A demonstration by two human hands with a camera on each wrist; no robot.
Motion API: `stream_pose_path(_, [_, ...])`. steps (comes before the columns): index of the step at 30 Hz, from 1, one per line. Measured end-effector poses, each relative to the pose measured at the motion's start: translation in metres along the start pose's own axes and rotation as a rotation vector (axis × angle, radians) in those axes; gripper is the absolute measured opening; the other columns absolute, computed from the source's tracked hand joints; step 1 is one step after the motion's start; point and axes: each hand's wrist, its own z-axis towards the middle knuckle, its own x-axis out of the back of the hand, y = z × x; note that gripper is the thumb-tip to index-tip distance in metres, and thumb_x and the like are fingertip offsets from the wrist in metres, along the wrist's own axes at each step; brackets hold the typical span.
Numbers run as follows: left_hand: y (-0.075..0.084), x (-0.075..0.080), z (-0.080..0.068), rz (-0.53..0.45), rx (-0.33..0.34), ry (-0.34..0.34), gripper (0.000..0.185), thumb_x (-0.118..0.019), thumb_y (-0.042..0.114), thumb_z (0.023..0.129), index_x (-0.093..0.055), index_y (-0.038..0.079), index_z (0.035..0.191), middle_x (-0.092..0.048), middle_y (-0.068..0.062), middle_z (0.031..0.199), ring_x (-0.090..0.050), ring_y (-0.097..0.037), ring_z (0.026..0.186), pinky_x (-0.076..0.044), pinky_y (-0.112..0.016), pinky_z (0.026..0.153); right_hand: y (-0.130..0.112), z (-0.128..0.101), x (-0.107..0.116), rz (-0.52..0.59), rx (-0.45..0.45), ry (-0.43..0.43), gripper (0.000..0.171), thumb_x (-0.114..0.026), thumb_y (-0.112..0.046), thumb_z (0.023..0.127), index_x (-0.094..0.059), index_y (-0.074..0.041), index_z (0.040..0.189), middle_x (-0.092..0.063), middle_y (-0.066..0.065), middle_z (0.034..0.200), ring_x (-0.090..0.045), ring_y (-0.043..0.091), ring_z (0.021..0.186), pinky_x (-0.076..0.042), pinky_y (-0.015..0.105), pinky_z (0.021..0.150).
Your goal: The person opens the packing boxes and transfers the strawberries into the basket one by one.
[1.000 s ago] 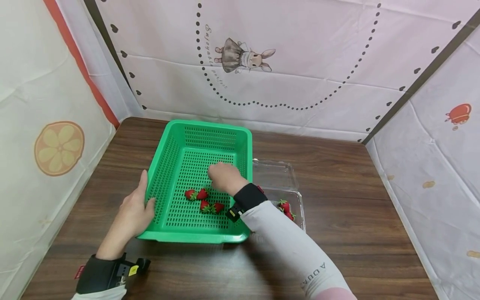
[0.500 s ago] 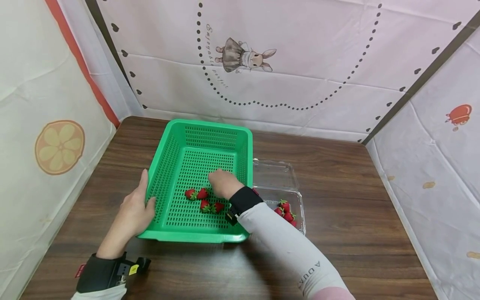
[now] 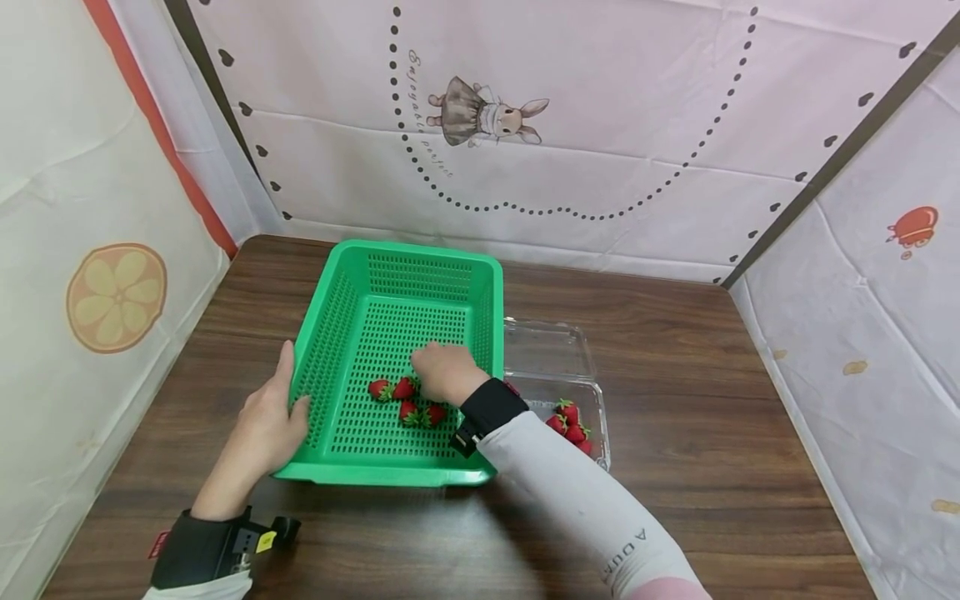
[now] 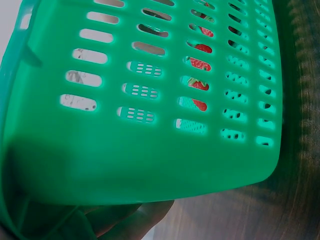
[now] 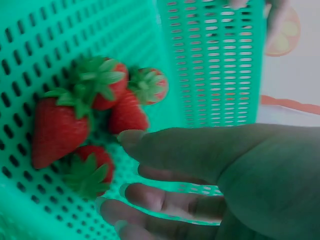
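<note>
A green plastic basket [image 3: 405, 477] with slotted walls stands at the left of the table. My left hand [image 3: 266, 425] grips its left rim; in the left wrist view the fingers [image 4: 142, 215] show under the basket's edge. Inside, several red strawberries [image 3: 407, 412] with green leaves lie together on the near part of the floor. My right hand [image 3: 444, 371] reaches into the basket just above them. In the right wrist view its thumb and fingers stand apart with nothing between them, the thumb tip beside one strawberry [image 5: 127, 114] and the fingertips close to another strawberry [image 5: 89, 172].
Right of the basket, a clear plastic box [image 3: 596, 392] with its lid [image 3: 551, 348] folded back holds several more strawberries [image 3: 573, 429], partly behind the right forearm. The wooden table [image 3: 697, 417] is bordered by printed cloth walls [image 3: 600, 125] at the back and sides.
My right hand has shifted slightly toward me, down over the strawberries in the basket, and the forearm uncovers more of the clear box. The left hand and basket stay put.
</note>
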Motion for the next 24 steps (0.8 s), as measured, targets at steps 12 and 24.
stream_pose_path(12, [0.001, 0.001, 0.000, -0.003, 0.003, 0.004, 0.080, -0.044, 0.004, 0.098, 0.013, 0.005, 0.153, -0.031, -0.042, 0.145, -0.049, -0.055, 0.115, -0.045, -0.061, 0.080, 0.009, -0.051, 0.035, 0.121, 0.075, 0.233, 0.031, -0.059, -0.030, 0.097, -0.063, -0.018, 0.125, -0.066, 0.001, 0.122, -0.064, 0.016, 0.096, -0.050, 0.029, 0.068])
stream_pose_path(24, [0.001, 0.001, 0.000, -0.007, -0.001, 0.001, 0.080, -0.044, 0.003, 0.098, 0.013, 0.005, 0.153, -0.030, -0.041, 0.146, -0.048, -0.055, 0.117, -0.045, -0.062, 0.081, 0.056, -0.097, 0.032, 0.262, 0.030, 0.475, 0.019, -0.050, -0.016, 0.099, -0.068, -0.014, 0.104, -0.067, 0.001, 0.099, -0.056, 0.013, 0.077, -0.039, 0.026, 0.060])
